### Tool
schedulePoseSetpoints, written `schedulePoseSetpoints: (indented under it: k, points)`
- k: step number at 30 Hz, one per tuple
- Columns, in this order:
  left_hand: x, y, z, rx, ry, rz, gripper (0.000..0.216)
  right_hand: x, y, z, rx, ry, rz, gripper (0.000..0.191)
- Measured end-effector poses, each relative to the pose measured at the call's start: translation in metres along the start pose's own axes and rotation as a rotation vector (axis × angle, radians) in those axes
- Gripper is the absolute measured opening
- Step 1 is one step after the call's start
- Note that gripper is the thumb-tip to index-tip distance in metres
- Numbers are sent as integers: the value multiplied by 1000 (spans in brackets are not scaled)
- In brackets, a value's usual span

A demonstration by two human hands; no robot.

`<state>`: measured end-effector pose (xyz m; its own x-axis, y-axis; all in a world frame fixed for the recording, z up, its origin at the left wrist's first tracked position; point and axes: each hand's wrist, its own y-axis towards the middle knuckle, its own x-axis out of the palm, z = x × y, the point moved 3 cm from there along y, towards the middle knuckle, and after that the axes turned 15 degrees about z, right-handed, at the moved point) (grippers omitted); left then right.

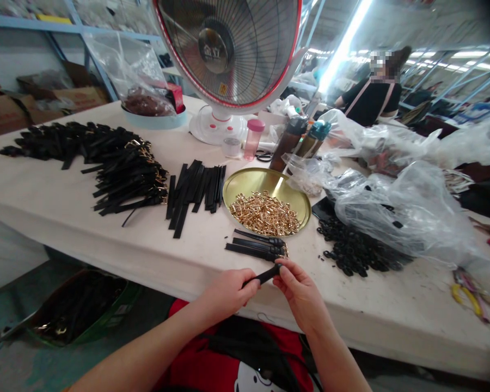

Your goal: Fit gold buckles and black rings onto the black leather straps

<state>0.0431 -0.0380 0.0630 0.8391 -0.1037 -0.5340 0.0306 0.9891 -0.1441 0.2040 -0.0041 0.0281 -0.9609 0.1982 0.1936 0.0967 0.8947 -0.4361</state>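
Observation:
A black strap [266,276] is stretched between my two hands at the table's near edge. My left hand [239,288] is closed around its left end. The fingertips of my right hand [296,283] pinch its right end, where a small black loop seems to sit; the fingers partly hide it. Just beyond lie several finished-looking black straps [255,246] with gold clasps at their right ends. Behind them a round gold tray [239,182] holds a heap of small gold buckles [267,213]. Loose flat black strips [198,188] lie left of the tray.
A large pile of black straps with clasps [126,174] covers the left. Small black loops [347,245] spill from a clear plastic bag [400,207] at right, near yellow-handled pliers [469,299]. A round heater [228,49], a pink bottle [253,140] and a person [371,98] are behind.

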Motion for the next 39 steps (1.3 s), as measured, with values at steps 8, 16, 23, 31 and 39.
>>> schedulePoseSetpoints:
  k: [8, 16, 23, 31, 39]
  points:
    - [-11, 8, -2, 38, 160, -51, 27, -3, 3, -8, -181, -302, -79, 27]
    - [-5, 8, -1, 15, -113, -81, 27, 9, 2, -4, -99, -285, -161, 24]
    - [2, 11, -6, -90, -363, -63, 41, 22, 2, 12, -68, -123, -128, 24]
    - [-5, 27, -18, -158, -509, 128, 37, 20, 65, -45, -721, -803, 111, 22]
    - [-4, 19, -14, -230, -539, 134, 26, 29, 121, -58, -840, -1209, 207, 15]
